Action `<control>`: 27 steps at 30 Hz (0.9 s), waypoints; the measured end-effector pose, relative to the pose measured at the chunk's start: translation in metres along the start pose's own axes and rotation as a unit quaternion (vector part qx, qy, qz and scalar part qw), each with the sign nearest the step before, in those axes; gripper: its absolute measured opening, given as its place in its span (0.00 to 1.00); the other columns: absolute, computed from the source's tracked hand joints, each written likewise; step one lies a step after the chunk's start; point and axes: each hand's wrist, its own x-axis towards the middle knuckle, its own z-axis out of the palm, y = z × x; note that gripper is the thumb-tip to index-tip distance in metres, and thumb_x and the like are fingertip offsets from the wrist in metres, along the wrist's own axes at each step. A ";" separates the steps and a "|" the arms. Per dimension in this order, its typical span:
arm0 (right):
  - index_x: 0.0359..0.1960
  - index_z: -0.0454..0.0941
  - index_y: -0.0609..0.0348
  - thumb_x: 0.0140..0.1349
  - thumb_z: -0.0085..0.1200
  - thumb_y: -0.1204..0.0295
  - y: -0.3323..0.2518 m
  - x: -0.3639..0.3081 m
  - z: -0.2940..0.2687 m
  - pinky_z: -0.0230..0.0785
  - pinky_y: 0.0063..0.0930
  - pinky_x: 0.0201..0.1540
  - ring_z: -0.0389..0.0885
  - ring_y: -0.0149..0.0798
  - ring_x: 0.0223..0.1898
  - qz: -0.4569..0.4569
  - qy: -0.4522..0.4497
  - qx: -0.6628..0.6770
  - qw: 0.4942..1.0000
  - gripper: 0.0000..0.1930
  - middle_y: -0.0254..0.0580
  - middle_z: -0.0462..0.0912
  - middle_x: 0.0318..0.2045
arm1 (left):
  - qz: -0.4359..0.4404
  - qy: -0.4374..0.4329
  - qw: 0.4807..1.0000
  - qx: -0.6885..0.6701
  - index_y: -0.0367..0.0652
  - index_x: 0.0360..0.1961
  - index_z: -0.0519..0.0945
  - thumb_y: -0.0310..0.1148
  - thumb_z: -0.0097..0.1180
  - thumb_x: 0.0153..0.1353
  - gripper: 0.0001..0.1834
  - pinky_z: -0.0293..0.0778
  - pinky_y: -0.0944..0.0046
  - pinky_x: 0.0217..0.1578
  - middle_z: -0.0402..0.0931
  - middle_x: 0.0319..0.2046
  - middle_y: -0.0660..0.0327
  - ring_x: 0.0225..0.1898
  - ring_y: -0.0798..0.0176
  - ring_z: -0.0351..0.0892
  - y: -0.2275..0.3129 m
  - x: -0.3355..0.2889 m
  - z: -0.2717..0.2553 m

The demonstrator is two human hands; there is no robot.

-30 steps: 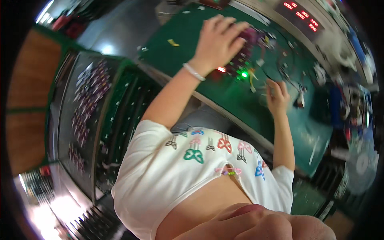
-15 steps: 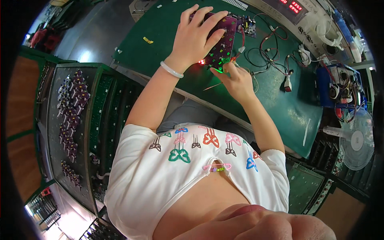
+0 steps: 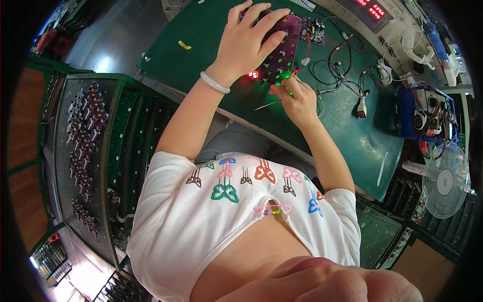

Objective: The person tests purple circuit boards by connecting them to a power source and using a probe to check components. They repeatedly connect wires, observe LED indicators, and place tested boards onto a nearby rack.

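A purple circuit board point(image 3: 283, 53) with small green and pale parts lies on the green table at the far middle. My left hand point(image 3: 244, 43) rests over its left side with the fingers spread. My right hand point(image 3: 298, 98) is at the board's near edge, thumb and fingers drawn together, and whatever they hold is hidden. Green light glows beside those fingertips, and orange-red wires point(image 3: 295, 73) show just above them. A thin pointed stick point(image 3: 267, 105) juts out left of my right hand; I cannot tell whether it is held. A red lit digit display point(image 3: 253, 75) shows beside the board's near-left edge.
Behind the board sits another populated board point(image 3: 316, 35). Dark and red cables point(image 3: 347, 63) tangle to its right, near a power unit point(image 3: 370, 10) with red digits. A blue bin point(image 3: 427, 113) and a white fan point(image 3: 445, 181) stand at right. Several boards point(image 3: 88, 136) fill a left-hand rack.
My right thumb has drawn back from the board's near edge, and the fingers are more closed. My left hand stays spread on the board. The whole view has shifted slightly.
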 end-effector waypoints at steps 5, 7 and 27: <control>0.27 0.83 0.50 0.52 0.68 0.69 -0.002 0.001 0.001 0.68 0.32 0.26 0.80 0.32 0.27 0.006 0.019 0.003 1.000 0.05 0.31 0.72 0.30 | 0.001 0.000 1.000 -0.004 0.49 0.67 0.74 0.43 0.53 0.72 0.25 0.63 0.41 0.65 0.70 0.61 0.47 0.62 0.34 0.65 0.002 0.000 0.001; 0.26 0.82 0.51 0.51 0.69 0.68 -0.003 0.001 0.002 0.67 0.32 0.26 0.79 0.32 0.27 0.006 0.023 0.006 1.000 0.06 0.31 0.72 0.29 | 0.003 0.000 1.000 -0.006 0.49 0.67 0.74 0.44 0.53 0.71 0.25 0.63 0.41 0.65 0.70 0.61 0.47 0.62 0.34 0.65 0.003 0.000 0.001; 0.46 0.73 0.59 0.62 0.64 0.71 -0.033 0.010 -0.021 0.73 0.40 0.32 0.80 0.51 0.33 0.178 -0.023 0.072 0.981 0.15 0.46 0.74 0.39 | -0.009 -0.007 1.000 -0.029 0.49 0.67 0.73 0.44 0.50 0.74 0.24 0.61 0.42 0.66 0.70 0.62 0.49 0.64 0.37 0.63 -0.009 0.000 0.005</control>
